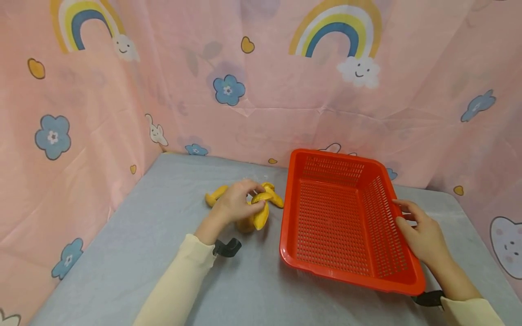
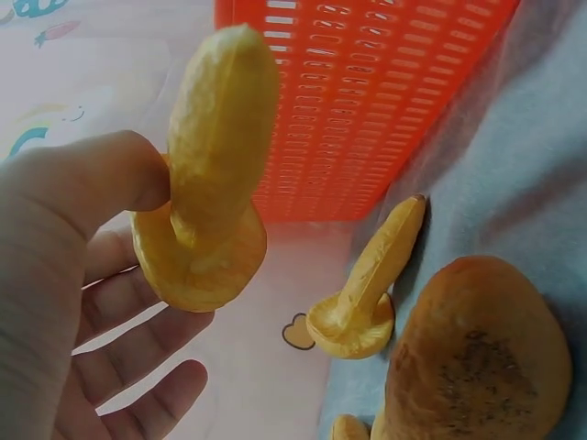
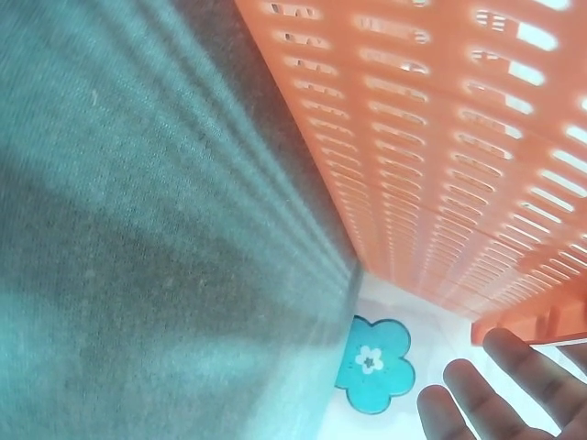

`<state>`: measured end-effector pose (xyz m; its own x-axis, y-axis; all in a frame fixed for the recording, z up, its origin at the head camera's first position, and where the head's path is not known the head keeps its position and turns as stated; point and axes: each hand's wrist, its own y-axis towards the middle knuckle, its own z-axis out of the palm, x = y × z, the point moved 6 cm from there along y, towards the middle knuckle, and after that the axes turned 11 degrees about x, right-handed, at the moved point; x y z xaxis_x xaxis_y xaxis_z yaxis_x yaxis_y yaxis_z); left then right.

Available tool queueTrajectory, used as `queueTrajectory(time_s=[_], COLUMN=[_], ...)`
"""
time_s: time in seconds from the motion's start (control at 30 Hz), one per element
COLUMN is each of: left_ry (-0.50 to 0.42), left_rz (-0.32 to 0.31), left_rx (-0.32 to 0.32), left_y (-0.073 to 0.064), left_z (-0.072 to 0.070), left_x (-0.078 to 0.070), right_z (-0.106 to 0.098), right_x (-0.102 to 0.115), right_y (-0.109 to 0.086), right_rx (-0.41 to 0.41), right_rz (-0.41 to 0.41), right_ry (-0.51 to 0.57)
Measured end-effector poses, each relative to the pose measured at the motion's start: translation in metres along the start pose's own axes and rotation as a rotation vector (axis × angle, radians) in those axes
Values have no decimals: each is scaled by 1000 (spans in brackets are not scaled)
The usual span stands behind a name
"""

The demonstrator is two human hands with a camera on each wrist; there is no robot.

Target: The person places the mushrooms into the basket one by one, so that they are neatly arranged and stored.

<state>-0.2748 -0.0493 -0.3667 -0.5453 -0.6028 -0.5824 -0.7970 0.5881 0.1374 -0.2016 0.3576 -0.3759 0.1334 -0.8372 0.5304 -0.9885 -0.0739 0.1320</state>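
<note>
My left hand (image 1: 238, 201) pinches a yellow mushroom (image 2: 220, 156) between thumb and fingers, its thick stem pointing up in the left wrist view. Below the hand on the table lie a second yellow mushroom (image 2: 371, 280) and a brown rounded piece (image 2: 481, 353) with dark specks. Another yellow piece (image 1: 216, 195) shows to the left of the hand. At the right, my right hand (image 1: 424, 235) holds the right rim of a red plastic basket (image 1: 285, 213), thumb over the rim. Several of its fingers (image 3: 491, 399) extend along the outside, below the rim.
The basket has slotted walls and a grid floor (image 1: 330, 226), with nothing lying inside. A grey-blue cloth (image 1: 134, 253) covers the table. Pink printed curtains (image 1: 183, 90) stand close behind the table and along both sides.
</note>
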Motion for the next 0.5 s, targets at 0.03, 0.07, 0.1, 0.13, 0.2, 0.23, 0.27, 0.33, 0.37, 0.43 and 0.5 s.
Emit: queueTrajectory(time_s=[0.03,0.07,0.1,0.13,0.2,0.23,0.27,0.33,0.37,0.43,0.5], left_ry=[5,10,14,17,20,19,17,8,6,1,0], left_rz=[0,2,7,7,18,22,28,34,38,38,45], left_rx=[-2,-6,-12,-15,-27,-33,-37,-44,-48,-51,-55], left_y=[0,0,1,1,3,4,5,8,9,12,15], left_z=[0,-1,-2,-2,-3,-4,-5,-7,-8,-10,-13], left_x=[0,-1,-2,-2,-3,-3,-3,-4,-5,-8,-11], right_z=[0,0,0,0,0,0,0,0,0,0,0], right_x=[0,0,0,0,0,0,0,0,0,0,-1], right_y=[0,0,0,0,0,0,0,0,0,0,0], right_rx=[0,0,0,-1,-4,-6,-6,-6,-6,-8,-8], right_rz=[1,1,-1,-5,-12,-16,-19,-21,-21,-19,-17], right_ry=[0,1,3,5,11,14,16,18,16,12,10])
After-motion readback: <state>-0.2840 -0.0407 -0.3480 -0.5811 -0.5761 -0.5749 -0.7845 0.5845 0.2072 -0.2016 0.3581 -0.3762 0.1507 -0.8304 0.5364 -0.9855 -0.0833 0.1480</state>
